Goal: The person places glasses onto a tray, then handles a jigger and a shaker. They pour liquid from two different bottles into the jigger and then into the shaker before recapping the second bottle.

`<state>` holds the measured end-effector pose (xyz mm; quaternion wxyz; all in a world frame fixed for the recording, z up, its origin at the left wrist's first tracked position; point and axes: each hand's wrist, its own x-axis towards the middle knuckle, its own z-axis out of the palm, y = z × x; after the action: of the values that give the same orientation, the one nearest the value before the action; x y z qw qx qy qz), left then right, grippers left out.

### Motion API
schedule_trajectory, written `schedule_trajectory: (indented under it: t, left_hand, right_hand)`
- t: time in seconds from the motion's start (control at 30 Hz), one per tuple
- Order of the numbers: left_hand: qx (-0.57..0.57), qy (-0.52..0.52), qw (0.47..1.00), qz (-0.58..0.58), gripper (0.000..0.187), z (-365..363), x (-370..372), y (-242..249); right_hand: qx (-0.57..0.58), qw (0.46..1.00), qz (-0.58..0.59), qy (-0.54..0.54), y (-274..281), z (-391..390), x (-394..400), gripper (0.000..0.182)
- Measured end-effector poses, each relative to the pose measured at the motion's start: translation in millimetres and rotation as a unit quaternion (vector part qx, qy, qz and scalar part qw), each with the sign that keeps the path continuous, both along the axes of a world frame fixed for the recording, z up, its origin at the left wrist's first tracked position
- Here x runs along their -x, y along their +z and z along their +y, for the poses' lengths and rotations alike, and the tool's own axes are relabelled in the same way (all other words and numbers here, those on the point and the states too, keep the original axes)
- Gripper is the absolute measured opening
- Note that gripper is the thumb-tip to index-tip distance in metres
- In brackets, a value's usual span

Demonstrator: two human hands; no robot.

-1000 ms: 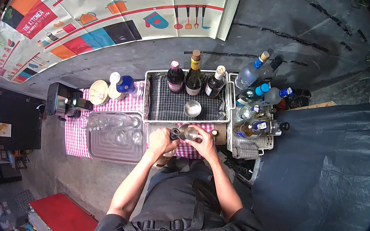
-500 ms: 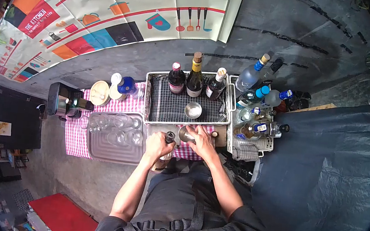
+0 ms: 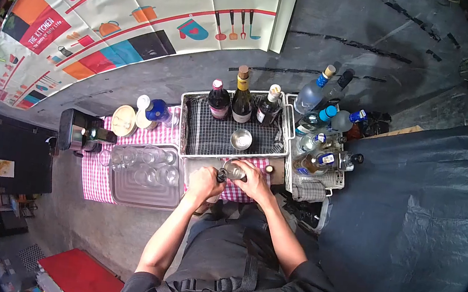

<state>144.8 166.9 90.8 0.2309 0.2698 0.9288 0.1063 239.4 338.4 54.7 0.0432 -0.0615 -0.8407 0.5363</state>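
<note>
My left hand (image 3: 205, 183) is wrapped round the neck of a bottle (image 3: 222, 175), whose dark mouth tilts toward the glass. Most of the bottle's body is hidden under my hand and forearm. My right hand (image 3: 254, 182) grips a clear glass (image 3: 234, 171) by its side, close to the bottle's mouth. Whether liquid is flowing cannot be made out. Just beyond both hands is a white basket (image 3: 232, 157) lined with a dark checked cloth, holding three bottles and a small metal bowl (image 3: 241, 140).
A tray (image 3: 143, 196) with several upturned-looking glasses lies at the left, on a pink checked cloth (image 3: 93, 179). Behind it are a blue bottle (image 3: 160, 111) and a black appliance (image 3: 72, 129). A second basket (image 3: 335, 182) at the right holds several bottles.
The bottle's mouth has tipped toward the glass, and the glass has tilted and come closer to it. The view has shifted slightly.
</note>
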Motion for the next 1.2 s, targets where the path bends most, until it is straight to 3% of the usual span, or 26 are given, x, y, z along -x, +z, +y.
schedule_trajectory:
  t: [0.33,0.67,1.2]
  left_hand:
    - [0.02,-0.042,0.998,0.051,0.04,10.2,-2.2,-9.7]
    - [0.074,-0.032,0.997,0.001,0.036,21.8,-6.4,3.7]
    - [0.098,-0.033,0.994,-0.029,0.037,25.5,-5.5,11.4]
  right_hand:
    - [0.033,0.999,0.027,-0.007,-8.2,-1.5,0.9,0.054]
    - [-0.014,0.999,0.038,0.0,1.7,-0.5,-3.2,0.055]
    - [0.009,0.999,0.042,0.003,0.1,-3.3,-4.0,0.053]
